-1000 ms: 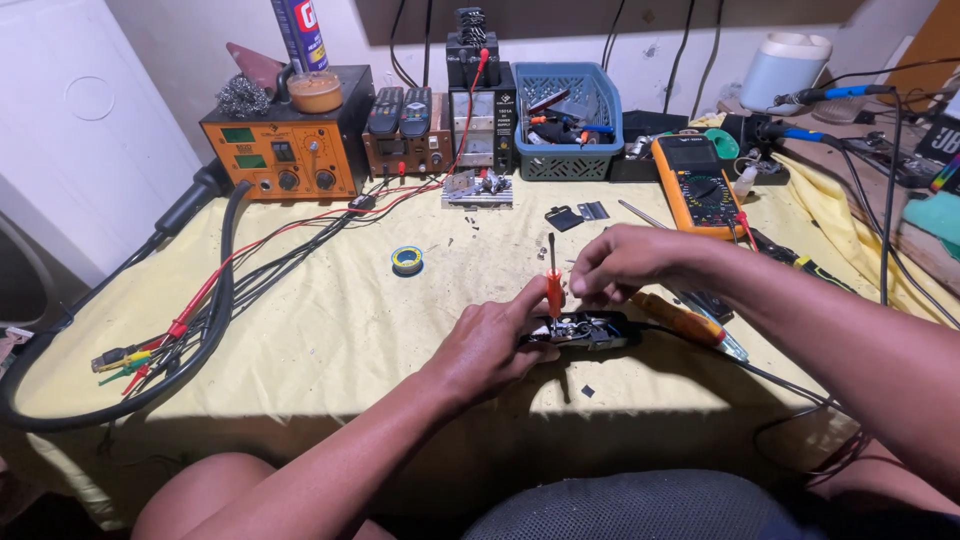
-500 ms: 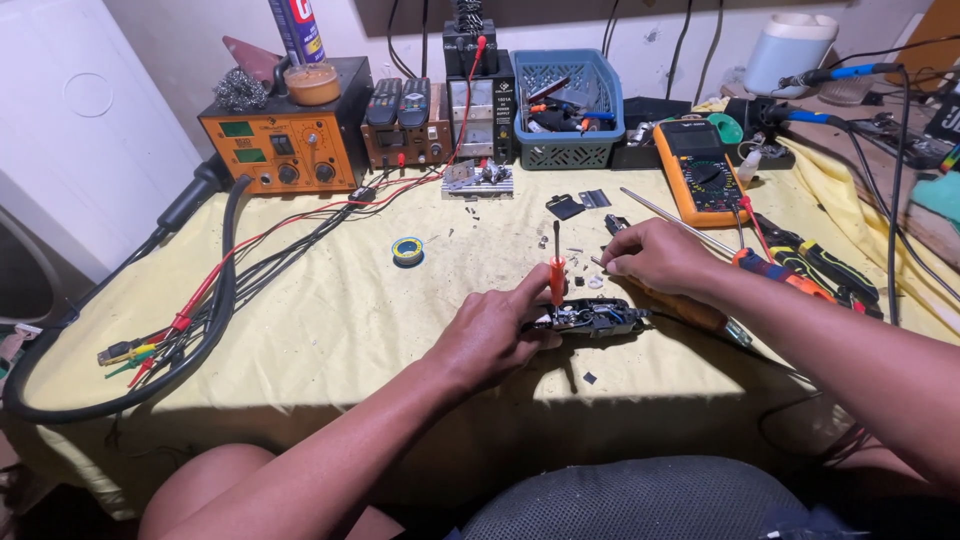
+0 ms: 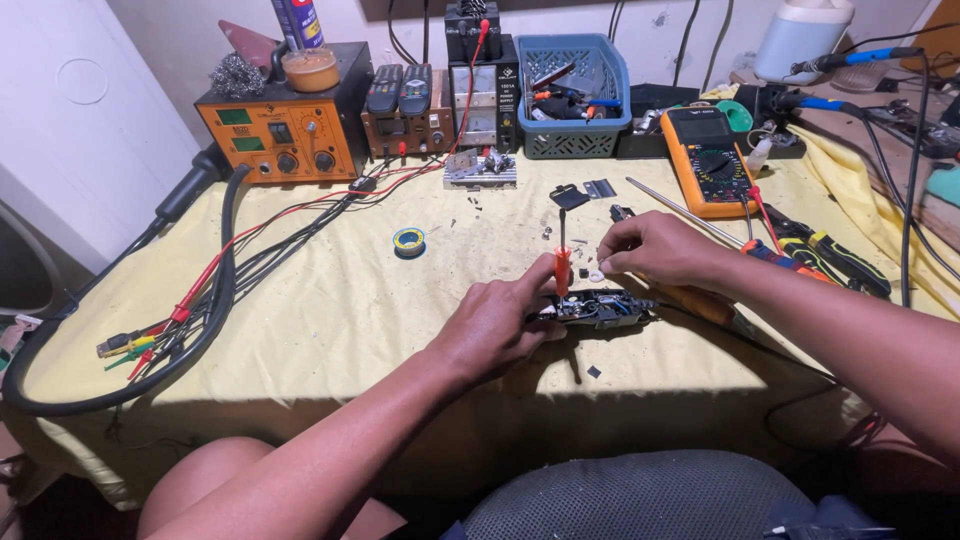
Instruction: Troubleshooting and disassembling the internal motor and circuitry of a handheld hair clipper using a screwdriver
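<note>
Left hand (image 3: 497, 322) grips a small red screwdriver (image 3: 561, 262) upright, tip down on the open black gadget (image 3: 598, 309) so it stays put | right hand (image 3: 655, 250) pinches a tiny white bit (image 3: 596, 275) just above | gadget near counter's (image 3: 330, 330) front edge, middle.

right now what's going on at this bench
A person sits at a yellow-covered table working on a small opened electronic device. The left hand steadies the device and holds a red-handled screwdriver upright on it. The right hand hovers just beyond it, fingertips pinched near small loose parts on the cloth. An orange multimeter and a blue basket sit behind.
</note>
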